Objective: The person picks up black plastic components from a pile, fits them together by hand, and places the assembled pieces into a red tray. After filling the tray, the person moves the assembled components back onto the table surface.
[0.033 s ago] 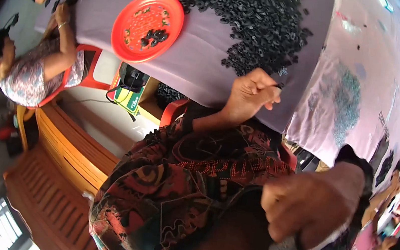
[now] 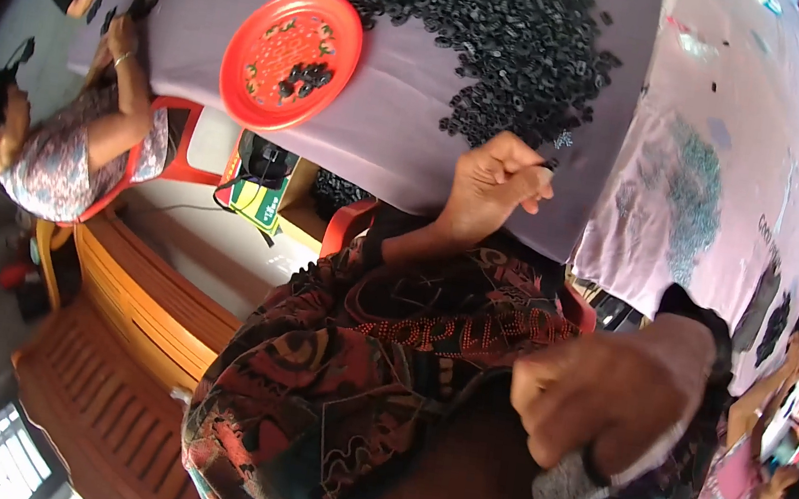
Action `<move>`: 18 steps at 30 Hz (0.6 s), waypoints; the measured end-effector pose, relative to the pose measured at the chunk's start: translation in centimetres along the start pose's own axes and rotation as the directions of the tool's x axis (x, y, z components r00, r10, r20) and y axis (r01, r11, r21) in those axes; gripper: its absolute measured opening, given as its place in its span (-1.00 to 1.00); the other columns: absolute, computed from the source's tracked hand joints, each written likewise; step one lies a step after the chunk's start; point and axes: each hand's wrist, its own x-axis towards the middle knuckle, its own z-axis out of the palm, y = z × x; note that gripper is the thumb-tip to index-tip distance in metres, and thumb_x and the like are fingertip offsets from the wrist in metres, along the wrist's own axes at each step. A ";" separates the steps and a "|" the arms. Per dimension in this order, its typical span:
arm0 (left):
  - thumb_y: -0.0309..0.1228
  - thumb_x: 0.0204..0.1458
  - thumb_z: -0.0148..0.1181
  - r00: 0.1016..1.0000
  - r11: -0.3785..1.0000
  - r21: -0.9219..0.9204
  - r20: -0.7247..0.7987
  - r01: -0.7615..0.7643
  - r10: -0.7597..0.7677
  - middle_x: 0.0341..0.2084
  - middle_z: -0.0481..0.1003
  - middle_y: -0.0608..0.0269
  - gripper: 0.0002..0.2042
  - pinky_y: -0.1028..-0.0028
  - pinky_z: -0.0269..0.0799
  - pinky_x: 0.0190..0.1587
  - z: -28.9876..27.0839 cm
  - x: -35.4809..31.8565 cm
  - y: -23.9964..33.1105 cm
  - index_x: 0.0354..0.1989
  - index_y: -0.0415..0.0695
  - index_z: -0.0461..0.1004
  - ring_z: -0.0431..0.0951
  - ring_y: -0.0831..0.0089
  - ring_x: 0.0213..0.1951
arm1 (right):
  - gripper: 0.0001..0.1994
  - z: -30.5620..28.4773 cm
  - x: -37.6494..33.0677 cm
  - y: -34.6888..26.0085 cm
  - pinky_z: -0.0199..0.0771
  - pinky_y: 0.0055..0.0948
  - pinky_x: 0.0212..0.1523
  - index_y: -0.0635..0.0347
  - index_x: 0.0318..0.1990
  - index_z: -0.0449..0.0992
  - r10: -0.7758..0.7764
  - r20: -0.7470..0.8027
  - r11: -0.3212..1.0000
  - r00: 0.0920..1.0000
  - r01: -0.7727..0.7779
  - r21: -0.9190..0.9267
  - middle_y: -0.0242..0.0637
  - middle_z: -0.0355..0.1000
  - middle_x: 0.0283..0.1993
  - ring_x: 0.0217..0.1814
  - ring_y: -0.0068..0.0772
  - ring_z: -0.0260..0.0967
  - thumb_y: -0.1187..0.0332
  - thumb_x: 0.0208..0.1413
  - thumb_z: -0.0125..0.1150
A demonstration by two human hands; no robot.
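My left hand (image 2: pixel 490 189) is raised at the near edge of the cloth-covered table, thumb and finger pinched on a small black piece (image 2: pixel 549 165), mostly hidden by the fingertips. Just beyond it spreads a large pile of small black ring-like pieces (image 2: pixel 507 47). A few tiny silvery bits (image 2: pixel 563 140) lie beside the pile. Closer to me, my right hand (image 2: pixel 613 394) is closed and somewhat blurred above my lap. Grey wrapping (image 2: pixel 570 486) and a dark band show at its fingers. What the right fingers hold, if anything, is hidden.
A red plastic plate (image 2: pixel 242 67) on the table's left holds several shiny black pieces. Bluish-clear bits (image 2: pixel 693 202) are scattered on the paler cloth at right. Another person (image 2: pixel 61 139) sits at left, near a wooden bench (image 2: pixel 147 287). More people work at far right.
The view has shifted slightly. Both hands appear a little further left, with the same closed grips.
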 end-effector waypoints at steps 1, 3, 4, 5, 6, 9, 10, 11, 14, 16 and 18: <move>-0.61 0.01 0.07 1.000 1.000 0.004 -0.017 -0.003 0.003 -0.57 0.49 0.18 -0.96 0.64 0.39 -0.53 -0.4 0.1 0.1 -0.43 -0.24 0.34 0.44 0.63 -0.57 | -0.75 0.0 -0.5 1.1 0.27 -0.26 -0.46 0.32 -0.54 0.31 -0.061 -0.022 0.998 0.998 0.061 0.000 0.00 0.30 -0.32 -0.42 -0.03 0.29 0.36 -0.02 0.22; -0.61 0.01 0.06 0.998 0.999 0.035 -0.059 -0.022 0.024 -0.57 0.49 0.18 -0.96 0.64 0.39 -0.53 -1.2 0.5 0.0 -0.43 -0.24 0.34 0.44 0.62 -0.58 | -0.73 -0.4 -1.8 3.1 0.28 -0.30 -0.43 0.34 -0.46 0.35 -0.097 -0.023 0.995 0.995 0.097 -0.030 -0.02 0.31 -0.33 -0.41 -0.06 0.30 0.30 -0.05 0.26; -0.61 0.01 0.06 0.996 0.998 0.054 -0.084 -0.031 0.036 -0.57 0.49 0.18 -0.96 0.64 0.39 -0.52 -1.7 0.5 -0.1 -0.43 -0.23 0.34 0.44 0.61 -0.59 | -0.68 -0.5 -2.7 3.7 0.29 -0.32 -0.42 0.37 -0.40 0.37 -0.119 -0.040 0.992 0.992 0.117 -0.050 -0.05 0.32 -0.33 -0.39 -0.13 0.32 0.26 -0.08 0.30; -0.60 0.01 0.06 0.995 0.998 0.060 -0.090 -0.028 0.034 -0.57 0.49 0.17 -0.96 0.64 0.39 -0.51 -2.2 0.6 -0.3 -0.42 -0.23 0.34 0.44 0.60 -0.59 | -0.62 -0.6 -3.6 4.3 0.30 -0.35 -0.40 0.40 -0.34 0.40 -0.056 -0.096 0.997 0.994 0.061 0.042 -0.07 0.34 -0.33 -0.37 -0.19 0.33 0.22 -0.12 0.34; -0.60 0.02 0.06 0.994 0.997 0.075 -0.103 -0.034 0.041 -0.56 0.49 0.17 -0.96 0.64 0.39 -0.51 -2.8 0.6 -0.4 -0.42 -0.23 0.34 0.43 0.60 -0.59 | -0.55 -1.3 -4.6 5.0 0.32 -0.36 -0.38 0.41 -0.26 0.40 0.010 -0.106 0.991 0.994 0.005 0.135 -0.14 0.37 -0.33 -0.34 -0.31 0.34 0.19 -0.15 0.36; -0.58 0.03 0.06 0.989 0.994 0.105 -0.140 -0.030 0.044 -0.56 0.49 0.17 -0.97 0.64 0.38 -0.50 -4.1 0.4 -0.9 -0.41 -0.24 0.34 0.42 0.61 -0.60 | -0.69 -1.4 -8.0 6.7 0.33 -0.35 -0.35 0.36 -0.18 0.38 0.032 -0.705 0.999 0.708 -0.007 0.038 -0.27 0.29 -0.53 -0.41 -0.31 0.38 0.24 0.07 0.03; -0.58 0.03 0.06 0.990 0.991 0.128 -0.136 -0.031 0.048 -0.56 0.49 0.18 -0.97 0.64 0.38 -0.50 -4.4 0.1 -1.0 -0.41 -0.24 0.34 0.42 0.61 -0.60 | -0.75 -1.4 -9.1 7.5 0.35 -0.40 -0.35 0.36 -0.21 0.39 0.098 -0.903 0.991 0.419 -0.126 0.049 -0.28 0.31 -0.55 -0.44 -0.37 0.37 0.32 0.10 -0.04; -0.58 0.03 0.06 0.990 0.988 0.152 -0.136 -0.028 0.049 -0.56 0.49 0.18 -0.97 0.64 0.38 -0.50 -4.7 -0.2 -1.1 -0.41 -0.24 0.35 0.42 0.61 -0.60 | -0.85 -2.4 -10.4 8.1 0.42 -0.50 -0.34 0.33 -0.24 0.42 0.033 -0.963 0.937 0.266 -0.344 -0.063 -0.29 0.42 -0.48 -0.42 -0.45 0.40 0.46 0.05 0.05; -0.58 0.03 0.07 0.988 0.978 0.204 -0.141 -0.034 0.063 -0.57 0.48 0.20 -0.96 0.65 0.38 -0.50 -5.0 -0.8 -1.5 -0.41 -0.22 0.34 0.42 0.63 -0.60 | -0.90 -5.0 -13.7 10.0 0.36 -0.49 -0.41 0.30 -0.37 0.42 -0.176 -0.981 0.651 -0.088 -0.757 -0.049 -0.30 0.39 -0.50 -0.49 -0.49 0.34 0.44 0.03 0.09; -0.58 0.02 0.07 0.987 0.971 0.236 -0.139 -0.039 0.073 -0.57 0.48 0.21 -0.95 0.66 0.38 -0.50 -5.0 -0.9 -1.7 -0.41 -0.22 0.33 0.42 0.63 -0.59 | -0.89 -5.9 -15.5 10.7 0.35 -0.42 -0.43 0.31 -0.43 0.38 -0.307 -0.952 0.407 0.020 -0.901 -0.150 -0.23 0.36 -0.51 -0.49 -0.34 0.35 0.44 -0.01 0.12; -0.59 0.02 0.07 0.988 0.967 0.255 -0.148 -0.015 0.054 -0.57 0.48 0.22 -0.94 0.66 0.38 -0.50 -5.0 -0.9 -1.9 -0.41 -0.22 0.32 0.42 0.64 -0.59 | -0.87 -6.5 -16.6 11.8 0.36 -0.33 -0.43 0.31 -0.47 0.35 -0.365 -0.927 0.207 0.093 -0.962 -0.178 -0.15 0.33 -0.48 -0.47 -0.18 0.36 0.43 -0.05 0.13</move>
